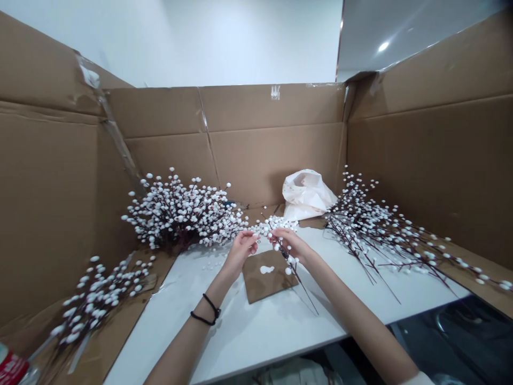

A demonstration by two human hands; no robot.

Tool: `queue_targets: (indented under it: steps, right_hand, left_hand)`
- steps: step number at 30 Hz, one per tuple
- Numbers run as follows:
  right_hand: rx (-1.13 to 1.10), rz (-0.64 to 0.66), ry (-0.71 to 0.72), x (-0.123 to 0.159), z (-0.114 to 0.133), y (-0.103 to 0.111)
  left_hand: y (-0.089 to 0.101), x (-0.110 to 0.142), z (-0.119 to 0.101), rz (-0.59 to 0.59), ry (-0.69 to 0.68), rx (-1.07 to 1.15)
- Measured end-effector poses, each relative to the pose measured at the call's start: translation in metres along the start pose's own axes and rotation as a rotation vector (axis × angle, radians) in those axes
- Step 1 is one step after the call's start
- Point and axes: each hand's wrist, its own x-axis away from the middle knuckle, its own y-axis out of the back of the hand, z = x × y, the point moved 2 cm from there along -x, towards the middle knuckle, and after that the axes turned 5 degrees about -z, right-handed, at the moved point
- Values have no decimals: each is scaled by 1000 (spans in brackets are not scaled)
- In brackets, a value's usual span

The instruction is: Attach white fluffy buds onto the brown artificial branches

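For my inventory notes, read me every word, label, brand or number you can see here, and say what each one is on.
Nothing can be read: the only print is on the red label of a container at the lower left corner, too blurred and cut off to make out, and the cardboard walls show no legible text.

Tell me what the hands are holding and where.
The right hand grips a pussy willow branch by its dark stem below the buds; the left hand seems to pinch its budded upper part.

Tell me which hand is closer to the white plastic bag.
Right. The right hand is in front of the white plastic bag, slightly to its left; the left hand is also in front, but farther left.
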Motion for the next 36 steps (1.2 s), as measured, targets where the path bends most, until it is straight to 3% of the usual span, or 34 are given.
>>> queue_targets:
  steps: [7, 12, 16, 25, 32, 36]
  right_hand:
    - [143, 77, 7, 5, -5, -7]
    - [312, 76, 88, 2, -8, -5]
    - [275, 7, 112, -4, -10, 0]
    - [233, -26, 98, -6, -5, 2]
    - [423, -14, 211, -5, -1, 3]
    - [341, 31, 182, -6, -4, 6]
  left_hand:
    - [-4, 5, -2, 106, -2, -47]
    - [-3, 4, 0, 49, -18, -142]
    - [-8, 7, 0, 32, -17, -164]
    - [-18, 10, 14, 129, -8, -177]
    - [-20, 12, 23, 176, -4, -171]
    - [-19, 12, 22, 222, -47, -224]
